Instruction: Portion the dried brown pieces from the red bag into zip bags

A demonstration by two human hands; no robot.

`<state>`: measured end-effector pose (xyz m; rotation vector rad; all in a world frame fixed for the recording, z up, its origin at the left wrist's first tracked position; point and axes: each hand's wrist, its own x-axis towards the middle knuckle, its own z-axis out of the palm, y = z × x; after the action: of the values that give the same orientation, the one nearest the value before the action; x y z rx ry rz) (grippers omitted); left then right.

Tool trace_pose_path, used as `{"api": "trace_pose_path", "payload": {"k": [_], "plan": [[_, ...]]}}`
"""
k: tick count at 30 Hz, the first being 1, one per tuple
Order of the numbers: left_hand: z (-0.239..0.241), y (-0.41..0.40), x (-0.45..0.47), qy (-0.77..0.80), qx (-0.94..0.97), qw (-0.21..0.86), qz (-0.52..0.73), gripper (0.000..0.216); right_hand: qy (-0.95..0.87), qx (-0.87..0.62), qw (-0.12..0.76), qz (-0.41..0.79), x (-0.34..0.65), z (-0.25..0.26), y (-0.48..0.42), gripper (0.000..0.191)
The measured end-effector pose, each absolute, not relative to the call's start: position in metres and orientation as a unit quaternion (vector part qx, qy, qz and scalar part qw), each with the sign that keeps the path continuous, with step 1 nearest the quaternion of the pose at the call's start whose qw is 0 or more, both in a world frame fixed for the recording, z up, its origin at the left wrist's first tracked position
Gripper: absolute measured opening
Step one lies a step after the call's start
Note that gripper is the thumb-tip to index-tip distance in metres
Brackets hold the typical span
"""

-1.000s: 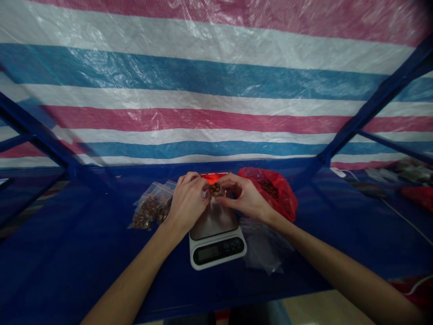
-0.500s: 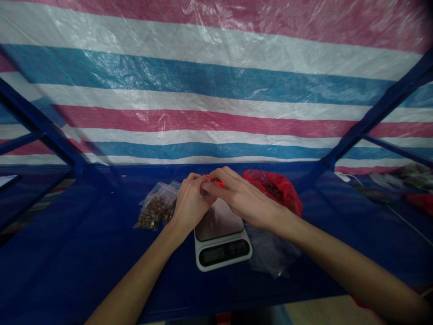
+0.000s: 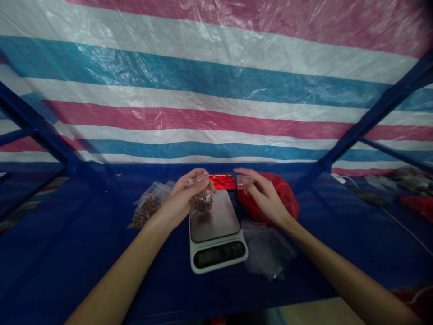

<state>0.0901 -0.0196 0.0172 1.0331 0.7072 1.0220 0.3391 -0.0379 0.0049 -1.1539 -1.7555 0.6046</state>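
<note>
My left hand is closed on the top of a clear zip bag with brown pieces at its bottom. The bag hangs over the back left part of the steel plate of a white kitchen scale. Away to the right, my right hand is in front of a red plastic bag. A small piece of clear plastic shows at its thumb; the index finger stretches out to the left. What the plastic piece belongs to, I cannot tell.
Filled zip bags of brown pieces lie left of the scale. Flat clear bags lie to its right. A flat red packet is behind the scale. Blue metal posts and a striped sheet enclose the blue table.
My hands, together over the scale before, have come apart. The right hand moved right with a bit of clear plastic; the left kept the filled zip bag, and the red packet came into view.
</note>
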Motion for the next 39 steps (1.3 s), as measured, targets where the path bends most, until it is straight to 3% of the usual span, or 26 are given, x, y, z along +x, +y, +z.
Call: {"api": "trace_pose_path", "payload": {"k": [6,12,14,16,18,21,28,39], "plan": [[0.010,-0.020,0.095,0.341,0.416,0.715,0.448,0.040,-0.709,-0.458,0.409,0.347,0.358,-0.025,-0.038,0.019],[0.000,-0.020,0.102,0.420,0.404,0.648,0.490,0.050,-0.844,-0.460,0.223,0.165,0.363,-0.025,-0.042,0.015],[-0.001,-0.023,0.105,0.422,0.441,0.620,0.493,0.048,-0.865,-0.440,0.197,0.140,0.364,-0.024,-0.042,0.017],[-0.002,-0.028,0.108,0.413,0.485,0.584,0.503,0.045,-0.859,-0.436,0.234,0.133,0.364,-0.021,-0.043,0.016],[-0.004,-0.033,0.113,0.408,0.514,0.553,0.513,0.042,-0.822,-0.441,0.328,0.145,0.358,-0.018,-0.045,0.016],[-0.006,-0.042,0.121,0.393,0.530,0.551,0.511,0.039,-0.749,-0.435,0.441,0.234,0.338,-0.011,-0.051,0.018],[-0.008,-0.044,0.129,0.378,0.497,0.571,0.533,0.039,-0.627,-0.391,0.509,0.441,0.296,-0.008,-0.050,0.040],[-0.008,-0.046,0.133,0.352,0.434,0.600,0.572,0.024,-0.547,-0.353,0.568,0.503,0.310,-0.022,-0.044,0.029]]}}
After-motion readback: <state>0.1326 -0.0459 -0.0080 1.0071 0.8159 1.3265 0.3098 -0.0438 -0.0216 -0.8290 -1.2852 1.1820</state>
